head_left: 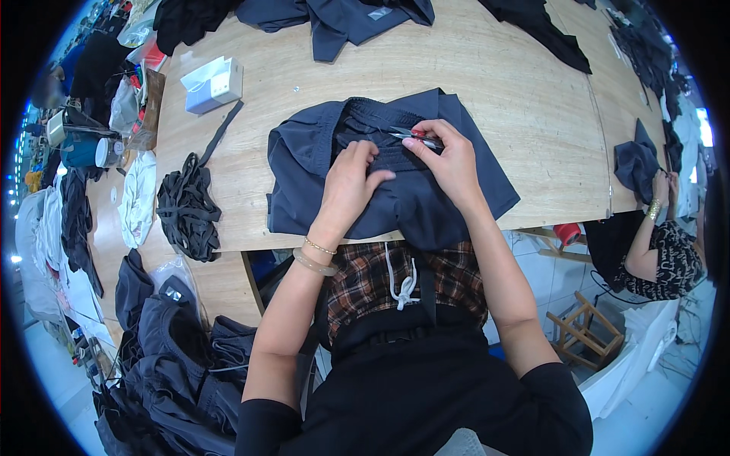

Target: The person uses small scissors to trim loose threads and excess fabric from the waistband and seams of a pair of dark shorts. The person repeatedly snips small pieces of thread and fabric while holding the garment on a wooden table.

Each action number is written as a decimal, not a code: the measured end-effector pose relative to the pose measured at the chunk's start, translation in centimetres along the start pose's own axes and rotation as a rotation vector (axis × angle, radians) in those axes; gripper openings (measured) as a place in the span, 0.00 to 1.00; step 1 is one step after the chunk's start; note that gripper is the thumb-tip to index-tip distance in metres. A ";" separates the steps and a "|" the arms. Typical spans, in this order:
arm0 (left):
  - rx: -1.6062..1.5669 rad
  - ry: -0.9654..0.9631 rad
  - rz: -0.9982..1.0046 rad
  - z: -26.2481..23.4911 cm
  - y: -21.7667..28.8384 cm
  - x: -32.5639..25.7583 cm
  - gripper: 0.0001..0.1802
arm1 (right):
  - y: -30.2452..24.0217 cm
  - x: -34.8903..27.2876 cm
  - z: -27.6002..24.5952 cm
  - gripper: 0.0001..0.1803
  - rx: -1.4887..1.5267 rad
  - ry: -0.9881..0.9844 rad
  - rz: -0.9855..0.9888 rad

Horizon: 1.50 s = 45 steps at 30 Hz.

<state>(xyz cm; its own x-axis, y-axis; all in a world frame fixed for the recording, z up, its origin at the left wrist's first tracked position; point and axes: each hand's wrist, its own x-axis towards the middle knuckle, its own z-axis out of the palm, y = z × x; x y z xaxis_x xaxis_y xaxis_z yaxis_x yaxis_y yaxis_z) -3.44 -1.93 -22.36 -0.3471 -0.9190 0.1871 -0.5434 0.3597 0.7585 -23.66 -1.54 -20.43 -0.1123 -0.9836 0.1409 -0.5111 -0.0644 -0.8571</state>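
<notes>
A dark navy garment [334,201] with a gathered elastic waistband [395,159] lies on the table right in front of me, its waist opening facing up. My left hand [351,176] rests over the left part of that opening. Its fingers bend loosely over the cloth and the thumb stands apart from them. In my right hand [449,159] is a small pair of thread snips [401,134], partly red, gripped between thumb and fingers. The blades point left over the opening, close to the inside of the waistband. The fingers cover most of the snips' handle.
Left of the garment lie a tissue pack [214,87], a dark strap [220,133] and a heap of dark elastic bands [186,209]. More dark garments [171,372] pile up at lower left. Others lie along the far edge. At right a co-worker [661,251] handles dark cloth near a wooden stool [584,332].
</notes>
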 end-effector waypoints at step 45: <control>-0.183 0.142 -0.349 1.7 -0.3 0.0 0.05 | -0.4 -2.4 -1.8 0.18 -0.158 -0.039 -0.041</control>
<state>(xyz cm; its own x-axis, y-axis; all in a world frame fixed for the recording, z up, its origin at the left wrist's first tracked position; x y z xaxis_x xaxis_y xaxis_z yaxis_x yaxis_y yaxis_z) -4.54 -1.74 -23.64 -0.0503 -0.9984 -0.0263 -0.4604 -0.0002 0.8877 -24.69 1.16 -19.55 -0.0573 -0.9867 0.1520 -0.6426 -0.0800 -0.7620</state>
